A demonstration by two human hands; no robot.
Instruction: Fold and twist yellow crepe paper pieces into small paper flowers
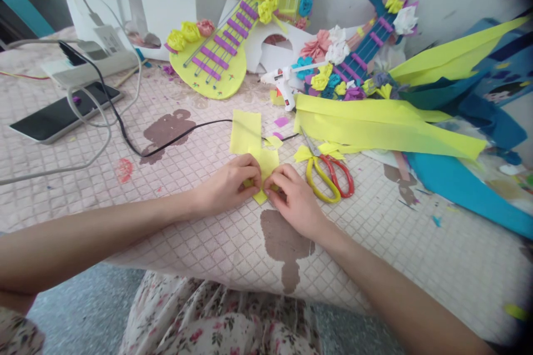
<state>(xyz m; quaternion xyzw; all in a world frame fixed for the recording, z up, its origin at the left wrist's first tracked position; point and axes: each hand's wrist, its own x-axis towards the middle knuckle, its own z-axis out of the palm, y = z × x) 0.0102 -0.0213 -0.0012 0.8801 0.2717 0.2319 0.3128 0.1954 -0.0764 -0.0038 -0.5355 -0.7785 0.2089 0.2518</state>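
Both hands meet over a small piece of yellow crepe paper (268,161) on the quilted tablecloth. My left hand (233,184) has its fingers curled and pinches the left side of that piece. Opposite it, my right hand (293,195) pinches the right side with thumb and fingertips; the fingers partly hide the paper. Just beyond lies a flat yellow rectangle (245,132) of the same paper. Scissors (327,172) with one yellow and one red handle rest right of my right hand, among yellow scraps (303,153).
A white glue gun (285,87) and a long yellow crepe strip (375,122) lie behind the scissors. Decorated paper instruments (212,66) lean at the back. At left are a phone (62,111), a power strip (100,64) and cables, one black cable (179,136) crossing the table.
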